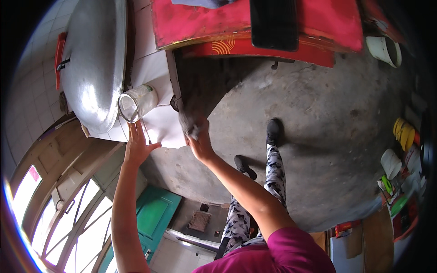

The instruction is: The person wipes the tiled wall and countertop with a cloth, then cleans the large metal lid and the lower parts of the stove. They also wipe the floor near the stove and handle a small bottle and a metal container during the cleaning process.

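Observation:
My left hand (137, 146) rests at the near end of a white-tiled counter (170, 125), fingers stretched out and thumb spread apart. Its fingertips reach the mouth of a clear glass jar (146, 97), which appears to lie on its side; whether they touch it I cannot tell. My right hand (200, 142) is closed around a grey rag (191, 123), blurred by motion, at the counter's right side edge. Part of the rag is hidden by the fingers. Left of the jar a large domed metal lid (93, 68) covers part of the counter.
A red-topped table (318, 20) stands ahead, with a black phone-like slab (274, 25) at its edge. White buckets (390, 164) and yellow containers (404, 132) line the right side. Behind me on the left are a green door (157, 211) and bright windows (86, 223).

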Demonstrator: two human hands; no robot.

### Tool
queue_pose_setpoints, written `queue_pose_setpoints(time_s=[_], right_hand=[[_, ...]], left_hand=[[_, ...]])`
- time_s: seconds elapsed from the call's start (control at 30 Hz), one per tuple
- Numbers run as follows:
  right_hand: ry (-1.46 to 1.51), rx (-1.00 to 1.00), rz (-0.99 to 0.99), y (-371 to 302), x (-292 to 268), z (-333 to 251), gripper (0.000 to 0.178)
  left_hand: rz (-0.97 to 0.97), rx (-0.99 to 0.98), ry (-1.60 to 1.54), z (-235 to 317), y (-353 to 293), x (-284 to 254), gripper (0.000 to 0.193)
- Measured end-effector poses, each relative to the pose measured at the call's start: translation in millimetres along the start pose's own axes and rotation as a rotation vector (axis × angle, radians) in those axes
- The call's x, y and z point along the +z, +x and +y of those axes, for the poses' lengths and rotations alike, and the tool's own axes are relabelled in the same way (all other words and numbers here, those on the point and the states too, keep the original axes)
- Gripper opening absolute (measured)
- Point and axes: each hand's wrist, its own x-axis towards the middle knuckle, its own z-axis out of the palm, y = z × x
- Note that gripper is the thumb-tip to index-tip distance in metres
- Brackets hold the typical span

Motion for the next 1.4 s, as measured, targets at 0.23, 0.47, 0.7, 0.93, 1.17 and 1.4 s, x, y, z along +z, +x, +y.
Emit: queue_pose_setpoints(time_s=[0.23,0.47,0.7,0.93,1.17,1.4], right_hand=[[0.151,0.444,0.007,-79,-64,86,0.041],[0.176,0.188,0.086,-4,8,37,0.053],[0.045,0.241,0.177,25,-14,65,0.035],[0.058,-0.123,0.271,26,8,46,0.035],[-0.323,-0.16,0.263,79,-68,198,0.033],[0.235,-0.017,0.115,112,-38,73,0.047]], left_hand=[[-0.029,-0.028,-0.004,10,0,-12,0.135],[-0.033,-0.054,0.039,19,1,-17,0.136],[0.024,-0.026,0.05,21,-5,-13,0.138],[0.09,-0.023,-0.021,14,-9,-15,0.14],[0.644,-0.2,-0.533,44,42,45,0.104],[1.007,-0.421,-0.536,56,46,62,0.065]])
